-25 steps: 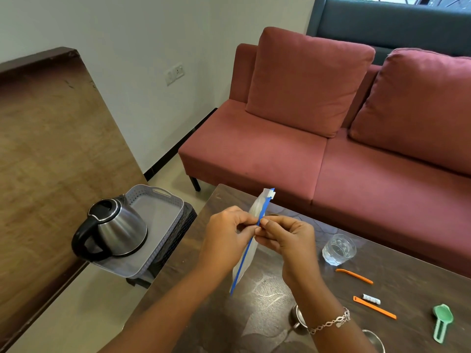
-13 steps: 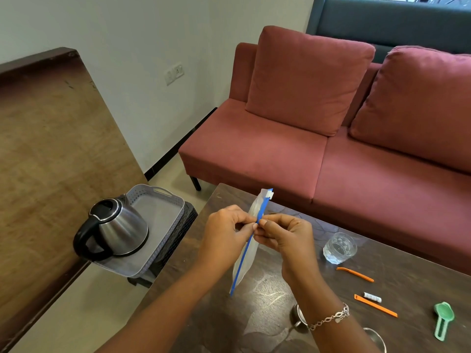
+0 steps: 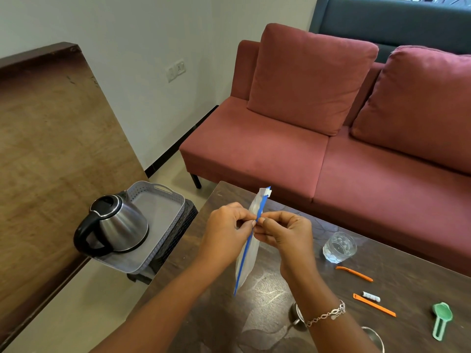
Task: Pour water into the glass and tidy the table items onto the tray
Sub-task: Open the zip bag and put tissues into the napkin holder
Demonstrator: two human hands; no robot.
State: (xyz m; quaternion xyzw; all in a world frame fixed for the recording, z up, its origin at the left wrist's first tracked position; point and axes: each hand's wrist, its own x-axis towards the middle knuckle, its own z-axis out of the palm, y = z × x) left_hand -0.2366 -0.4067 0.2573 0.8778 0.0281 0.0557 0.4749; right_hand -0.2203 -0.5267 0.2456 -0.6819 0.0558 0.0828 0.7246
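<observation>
Head view: left hand (image 3: 224, 230) and right hand (image 3: 285, 235) pinch the zip bag (image 3: 248, 261); steel cup (image 3: 295, 313) mostly hidden

Red sofa (image 3: 254, 154) by a wall (image 3: 142, 42)
Two cushions (image 3: 308, 77) are leaned on it. A socket (image 3: 175, 70) is set in the wall.

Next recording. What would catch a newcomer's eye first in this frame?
Centre frame, over the dark table, the left hand and right hand pinch a clear zip bag by its blue seal. Next comes the steel kettle standing in the grey tray on a low stand left of the table, with the big red sofa behind. A glass sits on the table right of the hands.
</observation>
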